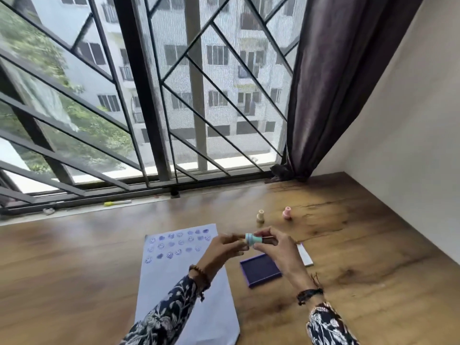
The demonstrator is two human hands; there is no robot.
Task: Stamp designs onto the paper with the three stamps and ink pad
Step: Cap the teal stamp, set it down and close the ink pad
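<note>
A small teal stamp (252,239) lies sideways in the air between my two hands, above the table. My right hand (278,250) pinches its body. The fingertips of my left hand (225,247) touch its stamping end. The white paper (184,275) lies below my left arm, with several rows of purple stamped marks across its top part. The purple ink pad (260,270) sits open just right of the paper, under my right hand. A cream stamp (260,215) and a pink stamp (287,212) stand upright on the wood further back.
A white lid (305,255) lies right of the ink pad. A yellow-capped marker (117,202) rests on the window sill at the back left. The barred window runs along the far table edge, a dark curtain (323,95) and a wall stand to the right.
</note>
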